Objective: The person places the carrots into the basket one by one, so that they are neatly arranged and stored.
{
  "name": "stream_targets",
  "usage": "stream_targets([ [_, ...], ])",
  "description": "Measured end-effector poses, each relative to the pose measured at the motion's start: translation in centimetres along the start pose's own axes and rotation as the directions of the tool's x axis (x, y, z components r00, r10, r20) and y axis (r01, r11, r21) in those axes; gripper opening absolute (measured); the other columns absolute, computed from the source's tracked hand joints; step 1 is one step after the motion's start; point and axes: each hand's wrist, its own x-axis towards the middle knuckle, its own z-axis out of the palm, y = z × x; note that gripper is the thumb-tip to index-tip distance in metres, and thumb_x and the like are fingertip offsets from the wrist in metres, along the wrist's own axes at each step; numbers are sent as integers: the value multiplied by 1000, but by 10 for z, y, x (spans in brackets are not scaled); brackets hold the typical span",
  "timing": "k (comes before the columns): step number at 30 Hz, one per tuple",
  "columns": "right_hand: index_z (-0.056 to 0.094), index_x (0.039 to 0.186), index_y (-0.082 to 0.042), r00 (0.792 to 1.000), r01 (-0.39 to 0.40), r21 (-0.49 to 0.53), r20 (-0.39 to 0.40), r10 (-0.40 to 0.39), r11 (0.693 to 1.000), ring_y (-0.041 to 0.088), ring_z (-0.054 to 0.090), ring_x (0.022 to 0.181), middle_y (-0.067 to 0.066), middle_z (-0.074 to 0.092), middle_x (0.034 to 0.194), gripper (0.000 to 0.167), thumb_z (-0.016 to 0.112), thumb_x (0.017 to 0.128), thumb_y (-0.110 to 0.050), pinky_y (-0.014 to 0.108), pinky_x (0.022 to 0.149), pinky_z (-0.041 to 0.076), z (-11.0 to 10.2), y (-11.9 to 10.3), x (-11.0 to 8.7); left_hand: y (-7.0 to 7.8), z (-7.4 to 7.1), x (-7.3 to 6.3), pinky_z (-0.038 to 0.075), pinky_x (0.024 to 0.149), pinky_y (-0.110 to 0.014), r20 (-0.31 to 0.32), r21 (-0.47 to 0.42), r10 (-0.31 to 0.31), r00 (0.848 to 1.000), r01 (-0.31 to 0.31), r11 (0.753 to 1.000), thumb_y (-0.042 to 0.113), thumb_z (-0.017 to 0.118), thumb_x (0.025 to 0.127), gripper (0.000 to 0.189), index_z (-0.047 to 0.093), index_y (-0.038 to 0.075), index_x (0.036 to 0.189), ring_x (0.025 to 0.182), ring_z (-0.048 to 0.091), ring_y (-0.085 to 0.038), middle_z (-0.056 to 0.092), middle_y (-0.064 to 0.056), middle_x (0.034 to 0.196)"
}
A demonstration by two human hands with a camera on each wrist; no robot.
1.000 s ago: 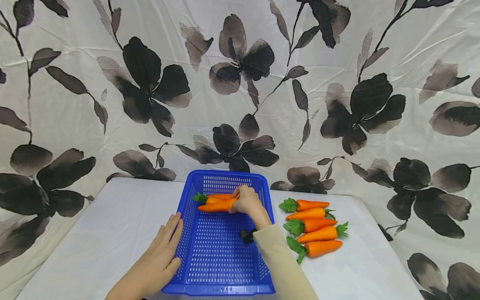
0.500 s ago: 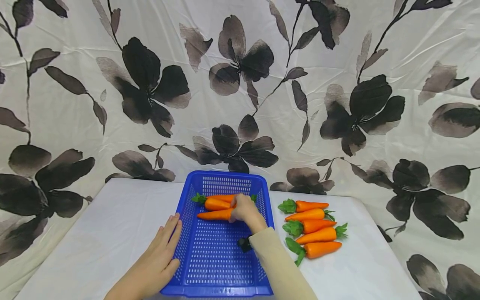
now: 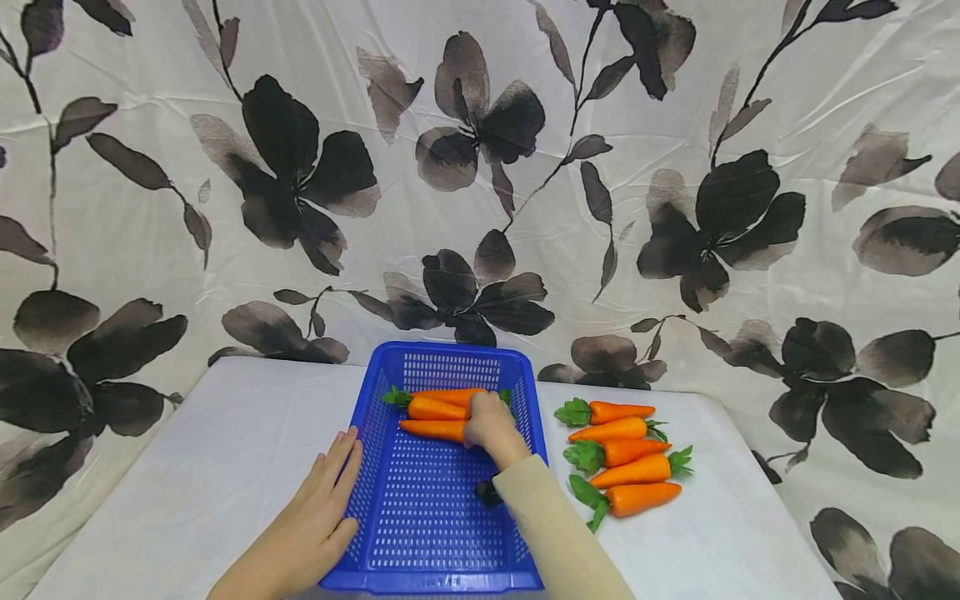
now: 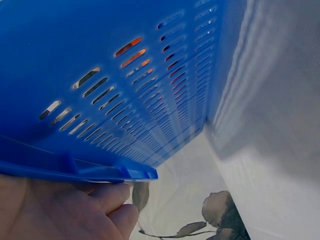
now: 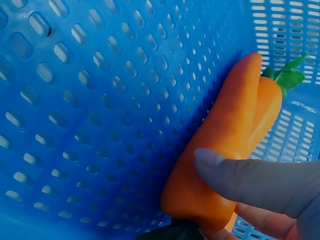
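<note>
Inside the blue perforated plastic basket (image 3: 423, 533), three orange carrots lie crosswise near the far end. My right hand (image 3: 495, 429) pinches the nearest carrot (image 3: 433, 430) at its thick end. In the right wrist view, the thumb (image 5: 240, 180) lies across that carrot (image 5: 200, 180), with fingers beneath; its dark green top shows at the lower edge. Right behind it are a middle carrot (image 3: 435, 408) and a far carrot (image 3: 447, 396) with green leaves. My left hand (image 3: 318, 504) rests with straight fingers against the basket's left rim; the left wrist view shows fingers under the rim (image 4: 75, 172).
Right of the basket, several carrots with green tops lie in a column on the white table, one of them nearest the front (image 3: 643, 499). A small black object (image 3: 487, 493) is beside the right sleeve (image 3: 558, 529). Behind the table hangs a flowered cloth (image 3: 465, 208).
My right hand has drawn the nearest carrot slightly toward the front, apart from the middle one, then shifted it a little to the right. My left hand stays at the rim.
</note>
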Motion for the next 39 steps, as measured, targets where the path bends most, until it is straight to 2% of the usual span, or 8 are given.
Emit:
stream_targets([
  [3,63,122,-1,1000,0,18,9,0,1000,24,58,92,8,63,112,52,82,74,1,39,85,57,2,0,1,0,0,0,-16,112,-18,0,-3,-1,1000,1,1000,8,56,88,77,20,-10,153,152,-5,-29,3,-19,165],
  [9,63,122,-1,1000,-5,18,3,5,1000,24,59,94,9,63,113,53,83,73,2,40,85,57,2,0,0,-1,1,0,-16,113,-18,-6,7,7,1000,-7,1000,8,56,88,77,20,-10,153,152,-5,-27,3,-19,165],
  [15,66,112,-1,999,-36,82,19,34,996,25,58,93,8,62,109,45,83,71,3,40,86,57,-3,-2,-3,-1,2,1,-16,112,-18,-4,9,11,1000,-11,1000,8,56,87,77,20,-10,153,152,-5,-28,3,-19,165],
  [20,68,96,-2,998,66,34,-6,-65,997,26,56,94,11,61,101,38,88,65,-1,40,87,54,-14,-3,-2,0,1,1,-16,113,-18,-4,8,6,1000,-6,1000,8,56,87,78,20,-10,153,152,-5,-28,3,-19,165],
  [24,69,94,-2,989,140,33,-43,-139,990,29,58,96,14,63,105,39,91,62,-5,44,87,52,-28,-3,-3,1,0,1,-15,113,-18,-6,5,7,1000,-7,1000,8,56,87,78,20,-10,153,152,-5,-28,3,-19,165],
  [27,70,99,-2,988,153,94,-47,-149,984,33,59,101,19,64,112,40,90,65,-5,48,88,53,-40,-5,-7,1,-1,1,-15,113,-18,-4,4,2,1000,-2,1000,7,56,87,77,20,-10,153,152,-5,-28,3,-19,165],
  [32,70,102,-4,981,192,180,-74,-181,965,35,60,103,20,65,113,39,88,67,-5,49,88,53,-59,-6,-19,2,-1,0,-15,113,-19,-3,0,-3,1000,3,1000,7,56,87,76,20,-10,153,152,-5,-28,3,-19,165],
  [39,71,104,-8,961,268,258,-143,-238,928,37,60,109,14,66,113,30,82,76,-6,51,93,51,-81,-1,-41,1,0,0,-16,112,-17,-10,-6,9,1000,-9,1000,7,56,87,77,21,-11,152,152,-6,-26,4,-20,165],
])
